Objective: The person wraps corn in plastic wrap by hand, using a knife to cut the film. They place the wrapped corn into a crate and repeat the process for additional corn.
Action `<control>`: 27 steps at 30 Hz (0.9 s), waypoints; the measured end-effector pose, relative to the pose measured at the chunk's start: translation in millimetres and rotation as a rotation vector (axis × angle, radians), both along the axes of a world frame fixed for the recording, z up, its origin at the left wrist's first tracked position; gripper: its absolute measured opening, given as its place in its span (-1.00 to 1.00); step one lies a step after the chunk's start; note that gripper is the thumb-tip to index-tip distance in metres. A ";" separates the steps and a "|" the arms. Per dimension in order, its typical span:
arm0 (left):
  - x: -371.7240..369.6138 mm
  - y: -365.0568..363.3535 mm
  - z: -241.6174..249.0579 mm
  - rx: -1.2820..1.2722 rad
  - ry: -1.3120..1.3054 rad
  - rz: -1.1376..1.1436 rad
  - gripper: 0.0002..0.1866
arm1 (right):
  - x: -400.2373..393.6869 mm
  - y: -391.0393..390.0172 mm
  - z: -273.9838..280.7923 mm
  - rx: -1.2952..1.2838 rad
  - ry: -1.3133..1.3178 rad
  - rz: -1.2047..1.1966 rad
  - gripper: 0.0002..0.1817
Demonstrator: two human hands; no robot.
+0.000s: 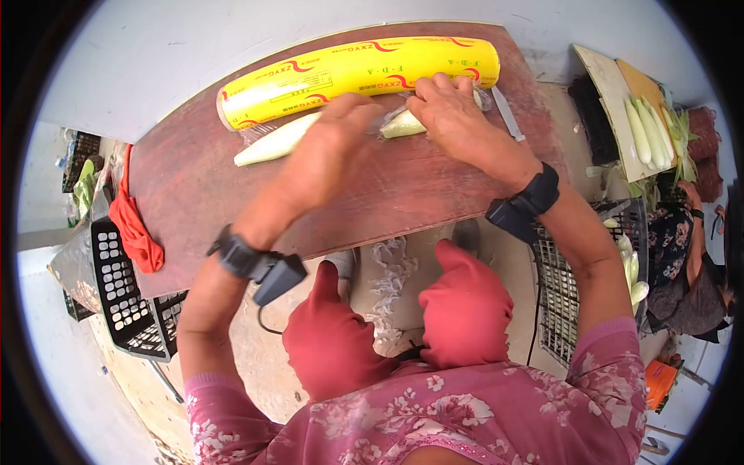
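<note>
A large yellow roll of cling film [349,74] lies along the back of the reddish table [201,201]. In front of it rests a pale, tapered vegetable [271,146] that looks like an ear of corn, with clear film behind it. My left hand [329,151] is over its right end, and motion blurs the fingers. To the right is a second pale ear of corn [401,125] with film around it. My right hand [453,116] bends over it, fingers curled onto its far side and partly hidden. A blade [508,115] lies just right of this hand.
A red cloth [136,225] hangs at the table's left edge above a black crate [120,283]. Another crate [570,302] holding pale vegetables stands at the right. Beyond it, more pale ears [649,132] lie on a board, near another person's arm [694,229].
</note>
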State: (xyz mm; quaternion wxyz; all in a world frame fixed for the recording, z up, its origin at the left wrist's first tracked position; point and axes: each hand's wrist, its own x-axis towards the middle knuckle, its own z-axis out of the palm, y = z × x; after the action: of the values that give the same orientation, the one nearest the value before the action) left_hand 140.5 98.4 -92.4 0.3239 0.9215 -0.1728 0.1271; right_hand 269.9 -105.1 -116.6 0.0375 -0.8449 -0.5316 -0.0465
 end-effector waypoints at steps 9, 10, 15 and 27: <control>38.6 -49.6 -56.2 0.091 0.049 0.176 -0.43 | 6.8 -9.2 -16.2 0.082 -0.042 0.033 -0.70; 39.8 -49.1 -56.8 0.096 0.046 0.172 -0.43 | 6.9 -10.7 -17.6 0.089 -0.029 0.032 -0.68; 44.5 -49.3 -57.6 0.155 0.124 0.186 -0.47 | 2.1 -27.8 -12.5 0.254 0.078 0.014 -0.62; 44.9 -44.5 -59.6 0.167 0.042 0.122 -0.49 | 45.2 -93.3 -16.6 0.749 0.748 -0.516 -0.68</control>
State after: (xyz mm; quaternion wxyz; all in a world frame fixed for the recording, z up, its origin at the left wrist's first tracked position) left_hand 185.4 53.9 -151.9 0.2411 0.9565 -0.1197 0.1122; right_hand 315.1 -198.5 -133.2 0.5056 -0.8352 -0.2069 0.0624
